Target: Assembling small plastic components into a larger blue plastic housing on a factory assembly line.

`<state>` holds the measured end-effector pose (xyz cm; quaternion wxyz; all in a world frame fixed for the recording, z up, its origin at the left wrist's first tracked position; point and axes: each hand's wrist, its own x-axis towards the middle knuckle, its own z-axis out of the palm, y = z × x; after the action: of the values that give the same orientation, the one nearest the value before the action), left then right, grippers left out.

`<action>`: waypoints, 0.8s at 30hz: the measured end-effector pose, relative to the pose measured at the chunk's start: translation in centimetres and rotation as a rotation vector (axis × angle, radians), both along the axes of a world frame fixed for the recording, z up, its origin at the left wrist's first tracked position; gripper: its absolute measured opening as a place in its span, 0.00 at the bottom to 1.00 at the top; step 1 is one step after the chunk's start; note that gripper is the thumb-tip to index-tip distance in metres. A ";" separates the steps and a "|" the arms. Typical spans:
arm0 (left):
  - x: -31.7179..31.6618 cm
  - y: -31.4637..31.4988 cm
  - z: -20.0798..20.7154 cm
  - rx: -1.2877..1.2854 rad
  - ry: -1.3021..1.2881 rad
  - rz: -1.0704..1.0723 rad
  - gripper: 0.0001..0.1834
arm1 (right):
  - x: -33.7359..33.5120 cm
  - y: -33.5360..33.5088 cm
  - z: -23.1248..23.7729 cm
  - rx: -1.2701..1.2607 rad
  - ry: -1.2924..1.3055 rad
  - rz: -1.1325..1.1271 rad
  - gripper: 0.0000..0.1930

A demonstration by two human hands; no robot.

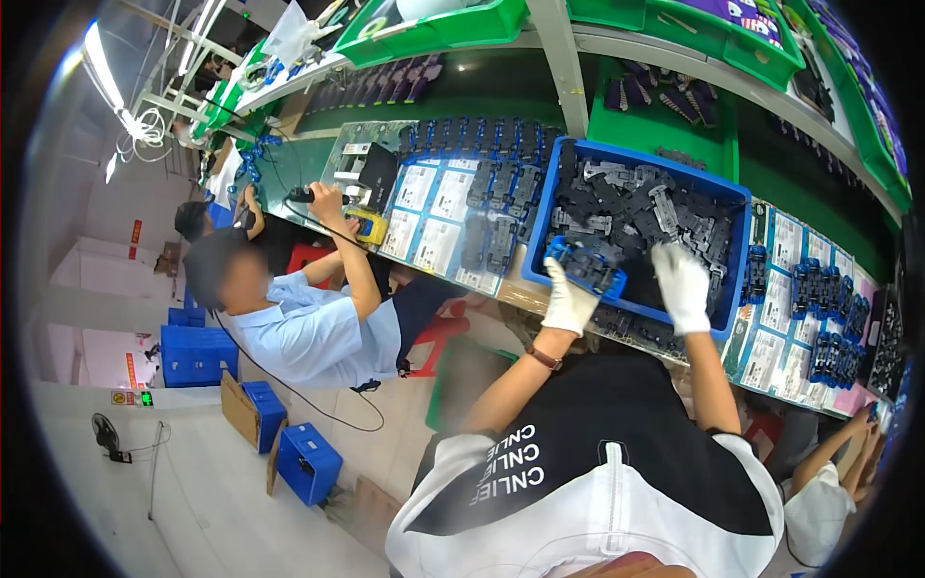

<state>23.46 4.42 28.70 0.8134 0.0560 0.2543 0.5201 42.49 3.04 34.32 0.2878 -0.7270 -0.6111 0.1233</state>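
Note:
My left hand (pixel 570 304), in a white glove, is closed on the edge of a black and blue toy-car chassis (pixel 587 269). I hold that chassis tilted over the near left rim of a blue bin (pixel 647 162). Grey and black plastic parts (pixel 631 200) lie heaped inside the bin. My right hand (pixel 682 289), also gloved in white, reaches over the bin's near right part. Its fingers stretch loosely toward the parts, and I see nothing in them; the fingertips are blurred.
Rows of chassis (pixel 491 183) stand left of the bin on paper sheets, and more chassis (pixel 819 299) stand right. A green tray (pixel 665 135) lies behind, under a shelf post (pixel 559 67). At left, a co-worker (pixel 289 318) holds a corded black tool (pixel 302 195) near a yellow fixture (pixel 368 227).

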 end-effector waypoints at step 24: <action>-1.7 0.4 6.0 -0.073 -0.038 0.134 0.46 | -6.1 1.1 8.1 0.357 -0.126 0.208 0.27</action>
<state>21.77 4.78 34.67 0.7829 -0.0008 0.2606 0.5650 36.35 4.16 42.39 0.3590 -0.6039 -0.7116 -0.0037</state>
